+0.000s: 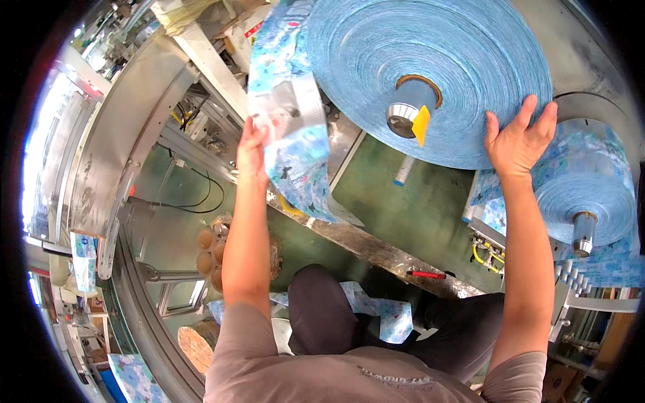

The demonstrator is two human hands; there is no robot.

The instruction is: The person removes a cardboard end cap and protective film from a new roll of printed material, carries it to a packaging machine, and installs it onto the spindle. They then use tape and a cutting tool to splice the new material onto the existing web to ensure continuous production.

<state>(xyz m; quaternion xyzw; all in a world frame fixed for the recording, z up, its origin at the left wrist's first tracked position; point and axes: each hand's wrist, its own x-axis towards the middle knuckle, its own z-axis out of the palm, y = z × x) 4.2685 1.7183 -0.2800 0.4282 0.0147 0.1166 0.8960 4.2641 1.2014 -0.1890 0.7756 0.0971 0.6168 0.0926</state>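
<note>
A big roll of blue printed film sits on a metal shaft, with a yellow tag at the shaft's end. Its loose end, a blue patterned film strip, hangs down at the roll's left side. My left hand pinches the strip's left edge. Against the lower right rim of the roll rests my right hand, its fingers spread and the palm turned to the roll.
A smaller film roll is mounted at the right. A red-handled tool lies on the worn metal beam before my knees. Cardboard cores stand lower left, near a curved machine frame. Film scraps lie below.
</note>
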